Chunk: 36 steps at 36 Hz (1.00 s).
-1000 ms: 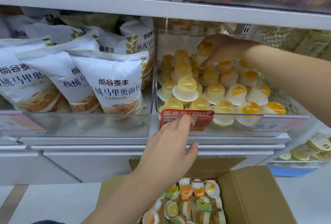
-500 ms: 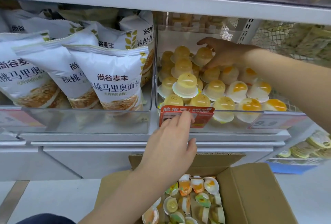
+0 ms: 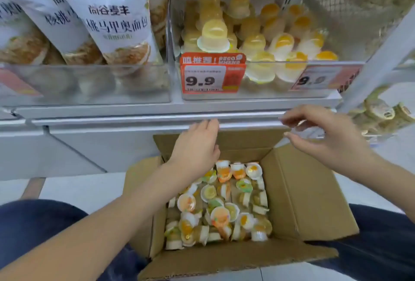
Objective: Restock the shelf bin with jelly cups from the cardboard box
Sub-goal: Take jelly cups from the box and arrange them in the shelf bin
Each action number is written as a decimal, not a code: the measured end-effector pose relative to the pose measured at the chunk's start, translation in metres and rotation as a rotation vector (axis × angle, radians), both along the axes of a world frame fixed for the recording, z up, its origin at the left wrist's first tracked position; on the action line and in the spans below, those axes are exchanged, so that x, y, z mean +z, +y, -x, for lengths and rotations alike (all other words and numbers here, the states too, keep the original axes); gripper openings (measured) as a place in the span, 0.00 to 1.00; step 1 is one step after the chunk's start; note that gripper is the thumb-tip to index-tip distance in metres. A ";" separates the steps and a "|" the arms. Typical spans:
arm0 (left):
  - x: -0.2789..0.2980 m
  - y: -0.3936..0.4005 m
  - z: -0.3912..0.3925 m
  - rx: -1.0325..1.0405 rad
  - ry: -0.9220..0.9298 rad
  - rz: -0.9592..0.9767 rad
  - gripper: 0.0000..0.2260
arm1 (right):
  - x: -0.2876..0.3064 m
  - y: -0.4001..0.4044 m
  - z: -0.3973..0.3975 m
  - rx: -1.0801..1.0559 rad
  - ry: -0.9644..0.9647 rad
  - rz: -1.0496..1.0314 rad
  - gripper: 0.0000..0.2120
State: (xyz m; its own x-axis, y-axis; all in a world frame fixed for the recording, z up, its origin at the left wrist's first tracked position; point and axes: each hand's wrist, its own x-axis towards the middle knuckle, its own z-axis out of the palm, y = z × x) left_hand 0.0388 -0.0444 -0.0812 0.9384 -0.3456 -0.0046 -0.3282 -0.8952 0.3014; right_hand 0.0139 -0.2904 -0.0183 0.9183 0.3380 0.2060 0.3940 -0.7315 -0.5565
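Both sets of fingers are empty and loosely apart: my left hand [image 3: 197, 143] hovers over the far edge of the cardboard box [image 3: 314, 200], my right hand [image 3: 323, 132] above its right flap. Below, jelly cups [image 3: 220, 204] lie jumbled in the box; more fill the clear shelf bin [image 3: 258, 78] above. They look light, smooth and probably slippery, with thin foil lids, so I'd pinch each round its stiff rim or sides.
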 end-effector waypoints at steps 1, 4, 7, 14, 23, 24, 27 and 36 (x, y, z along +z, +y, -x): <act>-0.012 -0.002 0.002 -0.013 0.040 -0.064 0.16 | -0.017 -0.003 0.003 0.006 0.079 0.036 0.16; -0.049 -0.004 0.005 -0.099 0.130 -0.294 0.16 | -0.067 -0.010 0.006 -0.004 0.357 0.159 0.17; -0.086 0.002 0.004 -0.106 0.236 -0.489 0.18 | -0.114 -0.016 0.005 -0.004 0.575 0.219 0.16; -0.168 0.011 0.029 -0.054 0.474 -0.603 0.22 | -0.200 -0.008 -0.006 0.055 0.804 0.494 0.22; -0.220 0.009 0.061 -0.049 0.905 -0.267 0.22 | -0.280 -0.003 -0.007 0.022 0.807 0.642 0.32; -0.223 0.009 0.064 -0.043 0.905 -0.265 0.22 | -0.288 -0.003 -0.006 0.014 0.831 0.624 0.34; -0.232 0.013 0.069 -0.031 0.895 -0.296 0.20 | -0.307 0.002 -0.004 -0.053 0.898 0.505 0.37; -0.243 0.008 0.073 -0.014 0.864 -0.334 0.20 | -0.324 0.022 -0.006 -0.309 0.891 0.327 0.28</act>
